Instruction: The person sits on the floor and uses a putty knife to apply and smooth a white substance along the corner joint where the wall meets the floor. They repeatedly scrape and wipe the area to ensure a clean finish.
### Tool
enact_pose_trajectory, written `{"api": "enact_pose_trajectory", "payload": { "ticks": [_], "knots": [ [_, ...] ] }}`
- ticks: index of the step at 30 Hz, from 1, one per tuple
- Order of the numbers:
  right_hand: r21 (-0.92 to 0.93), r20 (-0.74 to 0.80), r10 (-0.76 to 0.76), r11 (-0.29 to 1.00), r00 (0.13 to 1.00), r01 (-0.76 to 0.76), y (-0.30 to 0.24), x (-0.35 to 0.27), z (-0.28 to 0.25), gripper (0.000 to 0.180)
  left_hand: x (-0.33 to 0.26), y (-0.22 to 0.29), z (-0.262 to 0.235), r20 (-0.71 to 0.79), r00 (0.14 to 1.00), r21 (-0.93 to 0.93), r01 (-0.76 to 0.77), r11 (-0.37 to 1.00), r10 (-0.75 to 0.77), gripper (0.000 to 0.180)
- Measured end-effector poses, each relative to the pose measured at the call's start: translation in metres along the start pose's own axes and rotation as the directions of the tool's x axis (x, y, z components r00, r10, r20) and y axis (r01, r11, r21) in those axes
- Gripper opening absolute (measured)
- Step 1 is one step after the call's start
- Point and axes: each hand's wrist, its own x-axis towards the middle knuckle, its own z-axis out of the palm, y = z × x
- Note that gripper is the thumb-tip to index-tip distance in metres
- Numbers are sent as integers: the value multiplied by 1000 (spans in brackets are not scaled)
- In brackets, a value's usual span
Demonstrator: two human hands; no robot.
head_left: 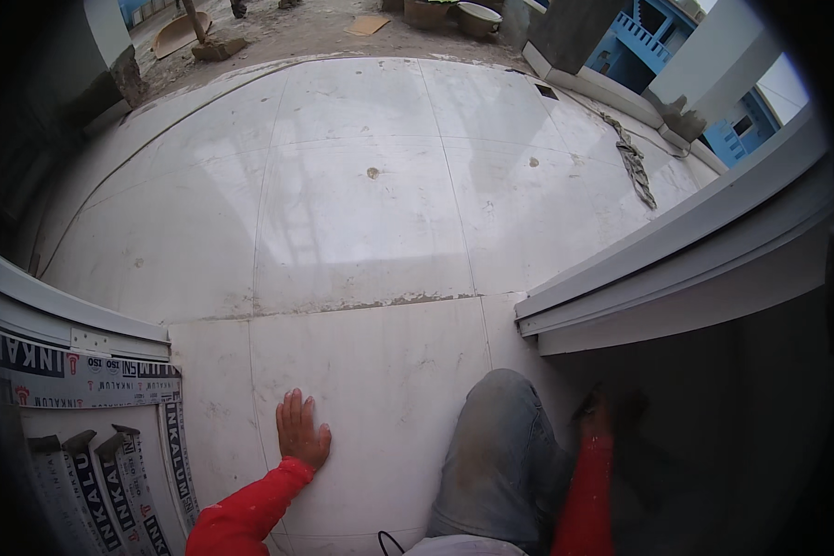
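My left hand [301, 431] lies flat on the pale tile floor [389, 408] inside the doorway, palm down, with its fingers stretched out and holding nothing. Over by the right door jamb, my right hand [597, 419] is in deep shadow, low beside my bent knee [500, 417]. Its fingers look closed round a dark object, too dim to name. Between the two hands run thin tile joints. A rough, chipped seam [371, 304] crosses the threshold ahead of them.
White door frame members [676, 250] flank the opening. At left stands a panel with taped strips [93, 385]. Outside, a twisted rag [635, 167] and a long cable [171, 119] lie on the tiles. Basins [477, 20] and a wooden board [368, 25] sit at the far edge.
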Motion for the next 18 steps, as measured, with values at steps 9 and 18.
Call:
{"api": "enact_pose_trajectory", "payload": {
  "ticks": [9, 18],
  "knots": [
    [-112, -190, -48, 993, 981, 27, -10, -62, 70, 15, -11, -9, 0, 108, 993, -7, -42, 999, 42, 65],
    [-105, -347, -22, 994, 938, -15, -16, -123, 103, 19, -10, -9, 6, 63, 995, 47, -75, 996, 72, 69]
  ]
}}
